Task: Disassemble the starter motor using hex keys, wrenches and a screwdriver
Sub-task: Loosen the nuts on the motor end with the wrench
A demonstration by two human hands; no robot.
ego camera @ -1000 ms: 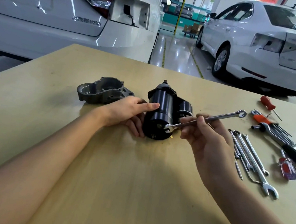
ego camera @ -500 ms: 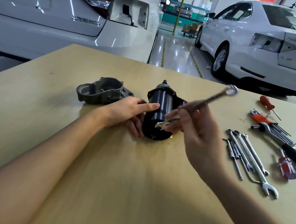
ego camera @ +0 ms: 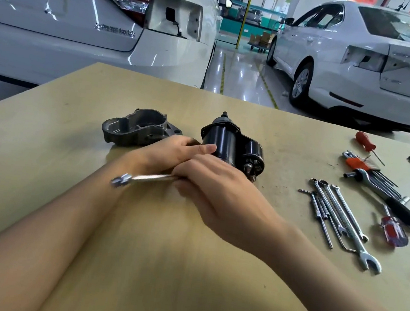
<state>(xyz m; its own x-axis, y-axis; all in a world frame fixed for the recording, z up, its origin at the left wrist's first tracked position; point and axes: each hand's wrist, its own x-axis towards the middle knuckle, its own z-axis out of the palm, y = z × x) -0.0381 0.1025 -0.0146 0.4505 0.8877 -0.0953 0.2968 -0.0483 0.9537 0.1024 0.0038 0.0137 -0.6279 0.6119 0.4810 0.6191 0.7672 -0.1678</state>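
Swung over to the left now, the wrench (ego camera: 143, 177) is gripped by the right hand (ego camera: 220, 191); the left hand (ego camera: 170, 152) rests flat and open against the starter motor (ego camera: 228, 145).

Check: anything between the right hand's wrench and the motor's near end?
Nothing separate shows. The right hand itself covers the near end of the starter motor, so whether the wrench sits on a fastener cannot be told.

"SUPERB" lettering on left white car's boot lid (ego camera: 62, 6).
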